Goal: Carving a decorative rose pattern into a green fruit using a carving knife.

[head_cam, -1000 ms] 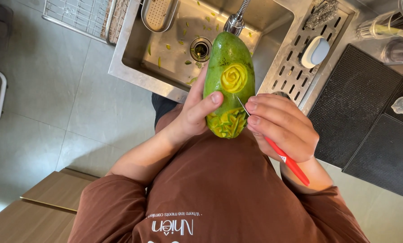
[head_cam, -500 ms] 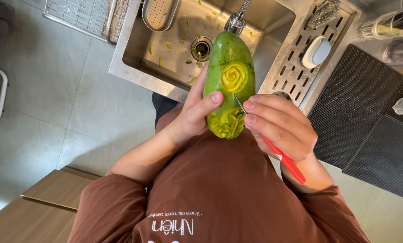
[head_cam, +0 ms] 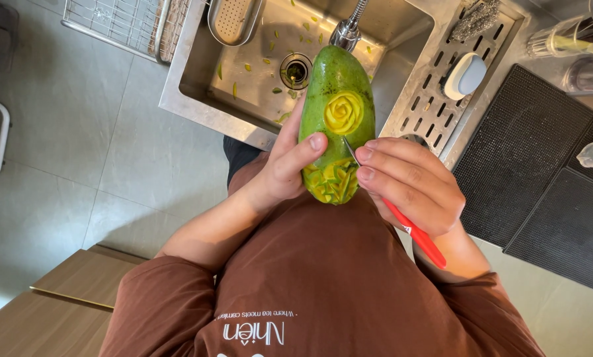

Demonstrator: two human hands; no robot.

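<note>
Our left hand (head_cam: 284, 168) wraps around the green papaya (head_cam: 337, 99), thumb pressed across its front, holding it upright in front of our chest. Our right hand (head_cam: 412, 185) pinches a red-handled carving knife (head_cam: 415, 231), fingers closed on it near the blade, whose tip touches the fruit's skin between a carved yellow rose (head_cam: 343, 112) and the cut petals below. Beyond lies the steel sink (head_cam: 197, 99), scattered with green peel scraps, and black mats (head_cam: 534, 165) to the right.

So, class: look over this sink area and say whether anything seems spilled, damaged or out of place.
Small green and yellow peel scraps lie scattered across the steel sink basin, some near the round drain. Otherwise nothing stands out: the cuts in the large green fruit are neat carved flowers, not damage.
</note>
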